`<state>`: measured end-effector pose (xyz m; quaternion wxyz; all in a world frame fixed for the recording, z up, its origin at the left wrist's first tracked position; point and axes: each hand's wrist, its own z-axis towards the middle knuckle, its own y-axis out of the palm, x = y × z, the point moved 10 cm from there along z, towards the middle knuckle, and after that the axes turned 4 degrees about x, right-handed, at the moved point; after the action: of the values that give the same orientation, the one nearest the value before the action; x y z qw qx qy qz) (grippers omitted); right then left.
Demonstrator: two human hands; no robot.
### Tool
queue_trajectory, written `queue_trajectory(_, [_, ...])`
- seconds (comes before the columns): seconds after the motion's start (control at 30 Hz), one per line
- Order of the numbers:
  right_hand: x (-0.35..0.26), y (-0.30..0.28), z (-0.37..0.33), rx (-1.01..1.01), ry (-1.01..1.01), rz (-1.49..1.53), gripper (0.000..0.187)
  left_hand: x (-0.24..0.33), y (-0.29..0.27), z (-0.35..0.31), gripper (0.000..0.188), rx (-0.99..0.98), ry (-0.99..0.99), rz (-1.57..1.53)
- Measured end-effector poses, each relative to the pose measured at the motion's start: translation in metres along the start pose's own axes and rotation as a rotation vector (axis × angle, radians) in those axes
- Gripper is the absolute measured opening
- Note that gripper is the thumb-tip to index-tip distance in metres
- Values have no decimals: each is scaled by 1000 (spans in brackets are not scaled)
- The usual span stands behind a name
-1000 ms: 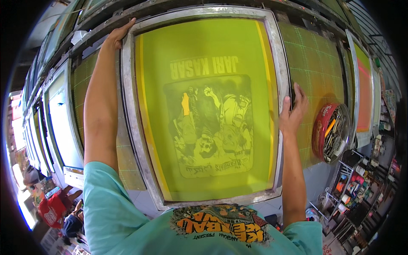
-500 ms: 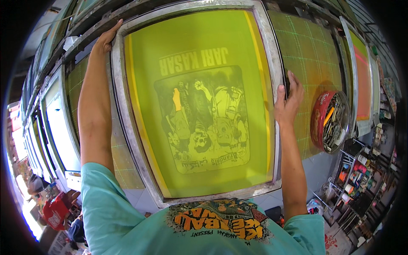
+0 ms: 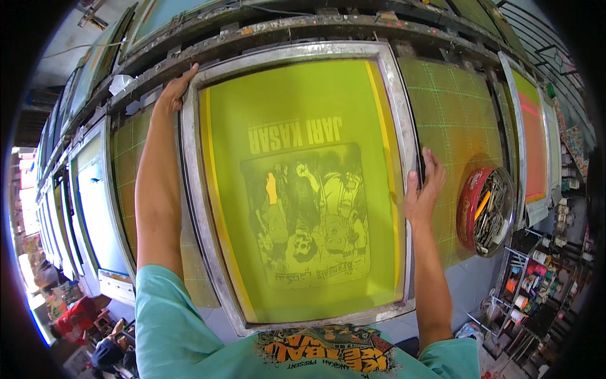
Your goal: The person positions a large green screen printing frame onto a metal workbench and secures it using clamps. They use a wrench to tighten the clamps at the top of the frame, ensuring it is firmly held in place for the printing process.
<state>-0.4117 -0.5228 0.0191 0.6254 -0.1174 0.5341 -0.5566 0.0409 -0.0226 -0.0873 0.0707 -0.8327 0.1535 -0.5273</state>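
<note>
A large silk screen lies in front of me, with yellow-green mesh in a worn metal frame. A picture of figures and block lettering, upside down to me, shows on the mesh. Against the frame's left side, near the far corner, rests my left hand, its fingers stretched along the outer edge. My right hand is at the right side, about halfway along, thumb by the frame's edge and fingers along its outside. Both hands hold the frame between them. The undersides of the fingers are hidden.
A round red tin full of tools and sticks stands right of the screen on a gridded board. Dark metal rails run along the far side. Other framed screens stand at both sides. A cluttered shelf is at lower right.
The whole view has shifted, so the screen, hands and tin all sit lower in the picture and more of the far rails shows. Both hands stay at the same places on the frame.
</note>
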Motion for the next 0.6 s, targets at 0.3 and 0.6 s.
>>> queue_trajectory(0.3, [-13, 1, 6, -2, -37, -29, 60, -5, -24, 2, 101, 89, -4, 19])
queue_trajectory(0.6, [-3, 4, 2, -16, 0, 68, 62, -4, -16, 0, 102, 188, 14, 109])
